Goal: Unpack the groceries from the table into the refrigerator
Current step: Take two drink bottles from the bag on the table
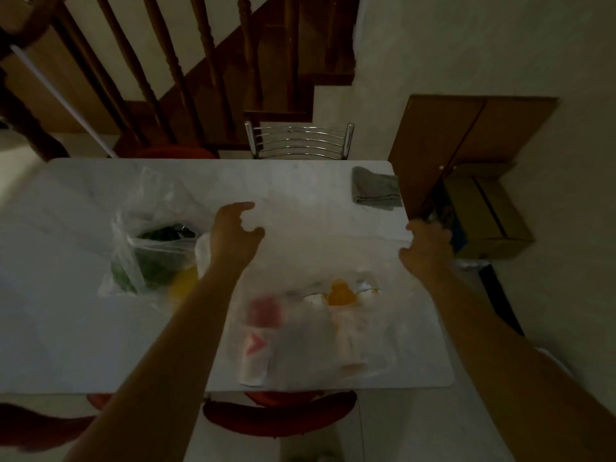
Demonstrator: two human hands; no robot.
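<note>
A large translucent plastic bag (376,331) lies on the white table (66,328) in front of me. Blurred groceries show through it: an orange item (340,294), a reddish item (266,311) and a white carton with a red mark (255,355). My right hand (428,248) is at the table's right edge, closed on a stretched fold of this bag. My left hand (233,235) hovers over the bag's far left part, fingers curved and apart, holding nothing. A second clear bag (133,235) with green leafy vegetables (156,258) and something yellow (183,281) sits to the left.
A folded grey cloth (375,190) lies at the table's far right corner. A chrome chair back (300,141) stands behind the table and a red chair seat (280,418) in front. A cardboard box (486,218) and a wooden cabinet (466,135) are at the right, a wooden staircase (166,78) behind.
</note>
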